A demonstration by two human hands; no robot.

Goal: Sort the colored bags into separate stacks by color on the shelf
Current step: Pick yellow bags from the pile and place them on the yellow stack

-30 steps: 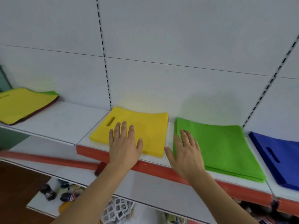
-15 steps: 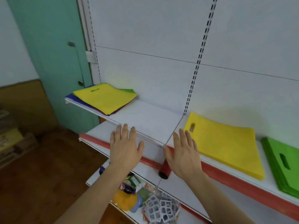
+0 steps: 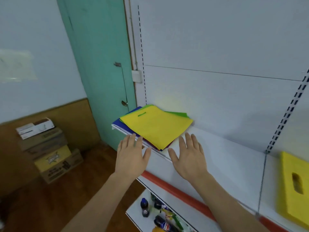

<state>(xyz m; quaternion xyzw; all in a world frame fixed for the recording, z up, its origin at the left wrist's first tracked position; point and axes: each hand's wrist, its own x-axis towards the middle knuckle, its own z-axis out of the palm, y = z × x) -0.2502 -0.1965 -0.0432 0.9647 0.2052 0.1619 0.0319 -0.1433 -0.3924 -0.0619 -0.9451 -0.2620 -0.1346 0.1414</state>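
At the far left, cardboard boxes (image 3: 50,151) stand stacked on the wooden floor, beside a teal door (image 3: 100,64). Neither is part of the task.

The left hand (image 3: 131,156) hovers at the front edge of the shelf (image 3: 217,156), fingers straight and spread, grip released, holding nothing. Its fingertips lie just in front of the mixed pile (image 3: 155,128), which sits at the left end of the shelf and overhangs its corner. The top item is a yellow bag (image 3: 157,126); blue, green and a dark red layer show at the edges beneath it.

The right hand (image 3: 187,158) is likewise flat, grip released and holding nothing, just beside the near right corner of the pile.

At the far right, the sorted yellow stack (image 3: 292,190) lies on the neighbouring shelf section, well apart from the pile. Bottles (image 3: 158,213) occupy the lower shelf.

Hazards, by judgement:
- The pile overhangs the shelf corner; a pull toward the front edge may drag the lower bags off onto the floor
- The bags are thin and layered; a grip on the yellow bag may catch the bag beneath it, placing a wrong colour on the yellow stack
- The carry to the right is long; a limp bag may fold or land askew
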